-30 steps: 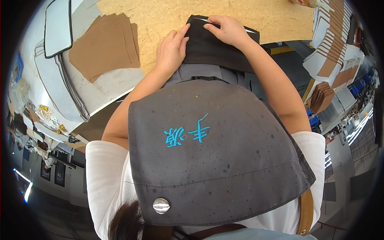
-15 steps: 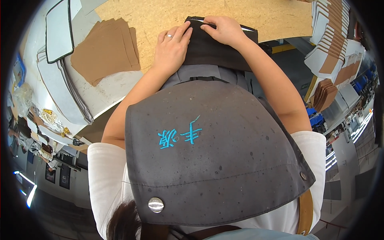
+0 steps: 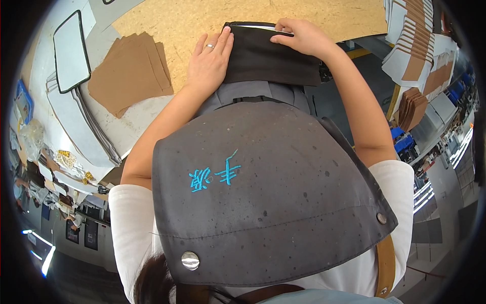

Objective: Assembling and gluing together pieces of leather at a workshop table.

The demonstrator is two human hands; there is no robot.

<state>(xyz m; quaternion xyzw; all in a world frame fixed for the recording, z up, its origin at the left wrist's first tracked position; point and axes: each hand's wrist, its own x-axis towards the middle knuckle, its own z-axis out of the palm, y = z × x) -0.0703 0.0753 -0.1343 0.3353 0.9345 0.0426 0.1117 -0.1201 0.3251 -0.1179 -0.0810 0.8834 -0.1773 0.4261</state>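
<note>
Blue tray (image 3: pixel 26 91), left: contents indistinct. Black panel (image 3: pixel 273 58): at the near edge of the tan work surface (image 3: pixel 192 17), white material (image 3: pixel 263 27) exposed along its far edge. Right hand (image 3: pixel 301 36): pinches that edge. Left hand (image 3: pixel 210 63): laid flat (not clenched) on the far left corner. Brown sheets (image 3: pixel 129 76): left. Room, right: stacked brown pieces (image 3: pixel 412 109).

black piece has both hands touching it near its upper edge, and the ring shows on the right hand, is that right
Not quite: the head view shows the ring on the left hand, not the right hand. Both hands do touch the black piece near its upper edge.
</note>
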